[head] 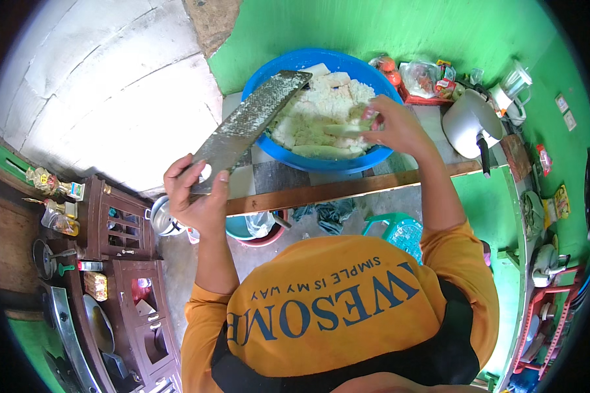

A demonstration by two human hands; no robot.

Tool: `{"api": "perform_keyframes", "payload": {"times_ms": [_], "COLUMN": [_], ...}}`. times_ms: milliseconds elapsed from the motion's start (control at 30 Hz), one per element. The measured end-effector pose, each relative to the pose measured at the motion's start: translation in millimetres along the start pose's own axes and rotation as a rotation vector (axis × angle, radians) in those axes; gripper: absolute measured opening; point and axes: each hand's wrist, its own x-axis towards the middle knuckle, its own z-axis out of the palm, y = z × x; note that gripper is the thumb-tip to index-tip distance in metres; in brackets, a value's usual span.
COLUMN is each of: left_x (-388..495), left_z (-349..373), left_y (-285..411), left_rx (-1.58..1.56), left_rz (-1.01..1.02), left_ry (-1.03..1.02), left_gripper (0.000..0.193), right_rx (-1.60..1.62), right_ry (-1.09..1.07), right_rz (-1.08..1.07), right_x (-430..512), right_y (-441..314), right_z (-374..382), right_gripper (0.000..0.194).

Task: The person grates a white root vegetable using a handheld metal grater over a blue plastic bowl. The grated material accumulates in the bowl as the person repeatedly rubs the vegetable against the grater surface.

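My left hand (199, 196) grips the lower end of a long, flat metal grater (248, 125), its fingers around the edge by a round hole. White gratings cling to the grater, which slants up over the left side of a large blue plastic basin (324, 167). A heap of white grated root (319, 105), probably cassava, fills much of the basin, with whole peeled pieces (327, 151) at its near and far sides. Over the basin's right side, my right hand (398, 125) has a blurred peeled root piece (343, 130) at its fingertips.
The basin stands on a tiled counter with a wooden front edge (324, 191). To the right are a red basket (423, 99), a large metal pot (472, 123) and a blender (514, 86). Below are a green plastic stool (403, 231) and tubs (255, 238); a brown cabinet (123, 221) stands left.
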Motion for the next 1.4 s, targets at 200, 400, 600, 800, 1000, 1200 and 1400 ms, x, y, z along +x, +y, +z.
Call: {"api": "perform_keyframes", "payload": {"times_ms": [200,400,600,800,1000,1200,1400], "left_x": [-10,-19,-23,-24,-30,-49,-56], "left_z": [30,67,81,73,64,83,89], "left_y": [8,2,-14,-15,10,-22,-35], "left_rx": [0.045,-0.048,-0.051,0.132,-0.011,0.247,0.312], "left_rz": [0.151,0.271,0.263,0.244,0.198,0.293,0.392], "left_ry": [-0.196,-0.241,-0.313,-0.422,-0.154,-0.266,-0.118], "left_gripper": [0.037,0.035,0.034,0.037,0.039,0.022,0.021], "right_rx": [-0.544,-0.592,-0.478,0.066,0.222,-0.024,0.174], "right_ry": [-0.463,-0.425,-0.215,-0.019,0.086,0.081,-0.06], "right_rz": [0.075,-0.014,0.118,0.08,0.209,0.051,-0.161], "right_x": [64,65,35,45,67,84,60], "right_y": [38,35,18,64,40,48,19], "right_z": [58,60,4,6,32,59,74], "right_gripper": [0.036,0.044,0.038,0.036,0.039,0.038,0.035]}}
